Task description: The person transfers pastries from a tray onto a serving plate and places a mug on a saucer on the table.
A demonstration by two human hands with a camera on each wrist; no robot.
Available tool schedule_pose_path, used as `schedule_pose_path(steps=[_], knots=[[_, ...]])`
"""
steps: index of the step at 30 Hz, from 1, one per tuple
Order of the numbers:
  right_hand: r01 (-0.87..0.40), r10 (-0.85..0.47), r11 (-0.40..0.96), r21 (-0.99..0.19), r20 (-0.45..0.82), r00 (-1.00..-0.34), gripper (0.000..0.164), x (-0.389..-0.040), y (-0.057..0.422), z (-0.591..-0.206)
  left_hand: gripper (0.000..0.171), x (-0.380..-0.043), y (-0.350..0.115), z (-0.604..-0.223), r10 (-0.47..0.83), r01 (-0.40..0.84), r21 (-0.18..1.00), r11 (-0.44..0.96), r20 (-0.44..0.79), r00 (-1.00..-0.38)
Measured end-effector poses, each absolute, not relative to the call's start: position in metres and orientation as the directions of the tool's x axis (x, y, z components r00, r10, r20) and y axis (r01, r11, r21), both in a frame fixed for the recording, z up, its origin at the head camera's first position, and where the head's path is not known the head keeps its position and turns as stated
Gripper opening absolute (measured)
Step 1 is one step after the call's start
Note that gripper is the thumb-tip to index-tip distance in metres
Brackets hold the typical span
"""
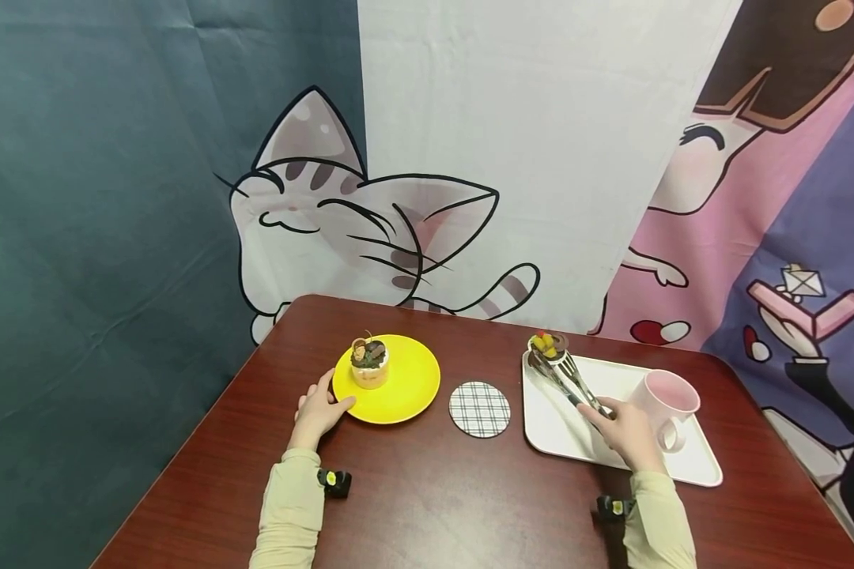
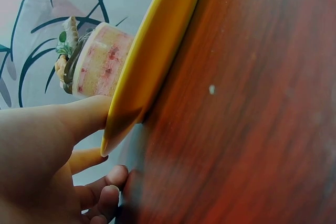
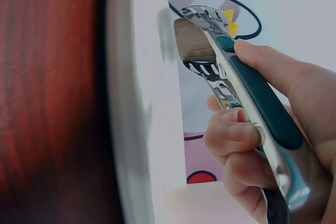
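Observation:
My left hand (image 1: 320,409) pinches the near-left rim of a yellow plate (image 1: 413,387), its thumb on top and a finger under the edge in the left wrist view. On the plate stands a small layered cake cup (image 2: 107,59) with a dark, decorated top. My right hand (image 1: 629,435) grips metal serving tongs (image 3: 265,100) with dark green handle inlays. Between the tong heads sits another small cake (image 3: 194,40) with a brown side and yellow topping. This cake is at the back-left corner of a white tray (image 1: 562,435); whether it touches the tray I cannot tell.
A pink mug (image 1: 665,403) stands on the tray's right part, close to my right hand. Between plate and tray lies a round checked coaster (image 1: 480,409). The brown wooden table (image 1: 427,498) ends at a printed cloth backdrop (image 1: 541,158).

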State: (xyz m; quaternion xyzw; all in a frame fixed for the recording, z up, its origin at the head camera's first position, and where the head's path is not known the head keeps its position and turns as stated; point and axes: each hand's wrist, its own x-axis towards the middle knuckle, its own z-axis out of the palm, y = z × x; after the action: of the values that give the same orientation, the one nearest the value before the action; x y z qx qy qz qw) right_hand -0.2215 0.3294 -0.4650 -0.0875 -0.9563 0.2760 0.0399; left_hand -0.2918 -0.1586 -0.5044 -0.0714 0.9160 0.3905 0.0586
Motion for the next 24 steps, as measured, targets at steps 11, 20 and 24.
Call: schedule_pose_path(steps=[11, 20, 24], knots=[[0.114, 0.183, 0.805, -0.582, 0.061, -0.981, 0.057, -0.223, 0.316, -0.458, 0.078, -0.292, -0.159, -0.503, -0.080, -0.172, 0.711, 0.682, -0.162, -0.984], [0.094, 0.182, 0.764, -0.638, 0.073, -0.981, 0.053, -0.230, 0.297, -0.466, 0.078, -0.292, -0.159, -0.506, -0.083, -0.172, 0.707, 0.686, -0.158, -0.984], [0.083, 0.173, 0.744, -0.663, 0.072, -0.982, 0.050, -0.232, 0.286, -0.467, 0.077, -0.292, -0.158, -0.505, -0.083, -0.173, 0.710, 0.682, -0.160, -0.984]])
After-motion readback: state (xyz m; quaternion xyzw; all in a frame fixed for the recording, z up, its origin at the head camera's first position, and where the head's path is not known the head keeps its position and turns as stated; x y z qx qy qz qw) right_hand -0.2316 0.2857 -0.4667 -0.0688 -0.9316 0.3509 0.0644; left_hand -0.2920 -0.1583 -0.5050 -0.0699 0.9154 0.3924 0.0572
